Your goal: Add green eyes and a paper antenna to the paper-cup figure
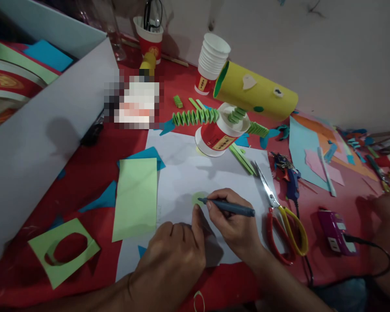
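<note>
A dark marker [230,207] is gripped in my right hand [234,221], its tip on a small pale-green paper circle [197,198]. The circle lies on a white paper sheet [182,173]. My left hand [175,249] has its index fingertip pressed on the circle's near edge, holding it down, with the other fingers curled under. Behind the hands stands a figure: an upturned red-and-white paper cup [221,134], folded green paper arms [195,116] with blue ends, and a tilted yellow paper tube [258,89] on top.
Right of my right hand lie open scissors [277,212], a glue gun [292,182] and a purple box [336,232] with a cord. Green paper [136,197] and a cut-out green piece [52,251] lie left, beside a white box [52,130]. Another person's arm [388,238] is at right.
</note>
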`<state>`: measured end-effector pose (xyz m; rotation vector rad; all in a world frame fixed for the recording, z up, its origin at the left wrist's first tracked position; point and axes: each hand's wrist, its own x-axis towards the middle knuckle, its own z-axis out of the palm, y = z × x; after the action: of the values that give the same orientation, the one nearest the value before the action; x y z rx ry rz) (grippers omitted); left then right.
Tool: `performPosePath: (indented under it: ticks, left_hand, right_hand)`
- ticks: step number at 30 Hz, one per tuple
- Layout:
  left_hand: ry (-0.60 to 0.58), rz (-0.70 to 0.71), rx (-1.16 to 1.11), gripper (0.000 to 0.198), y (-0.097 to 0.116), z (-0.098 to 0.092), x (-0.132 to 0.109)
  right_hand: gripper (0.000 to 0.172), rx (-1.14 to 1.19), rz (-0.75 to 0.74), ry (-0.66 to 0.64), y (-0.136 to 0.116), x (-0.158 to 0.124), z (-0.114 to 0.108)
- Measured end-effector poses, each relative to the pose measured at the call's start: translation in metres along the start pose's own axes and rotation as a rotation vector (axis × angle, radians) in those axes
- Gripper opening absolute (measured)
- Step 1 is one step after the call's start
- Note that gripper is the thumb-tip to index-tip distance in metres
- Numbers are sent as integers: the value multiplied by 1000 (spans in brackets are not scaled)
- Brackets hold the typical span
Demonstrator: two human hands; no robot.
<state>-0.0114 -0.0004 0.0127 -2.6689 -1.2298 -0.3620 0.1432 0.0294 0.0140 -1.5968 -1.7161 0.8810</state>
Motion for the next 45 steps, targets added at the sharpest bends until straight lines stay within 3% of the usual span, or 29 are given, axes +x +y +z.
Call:
performPosePath:
  ticks: [10, 27, 36, 45]
  left_hand:
    - [-77, 18, 24, 39, -1, -3, 0]
    - [-91, 14, 30, 40, 0, -3, -2]
    - [-88, 10, 10, 38, -1, -2, -3]
    - [-59, 15, 10, 37, -1, -2, 1]
  right_hand:
    - [4, -20, 26, -30, -3, 0, -1]
    - [2, 14, 41, 53, -1, 1, 2]
    - [4, -2, 39, -8, -1, 0, 0]
    - [4, 22, 67, 13, 0, 1, 1]
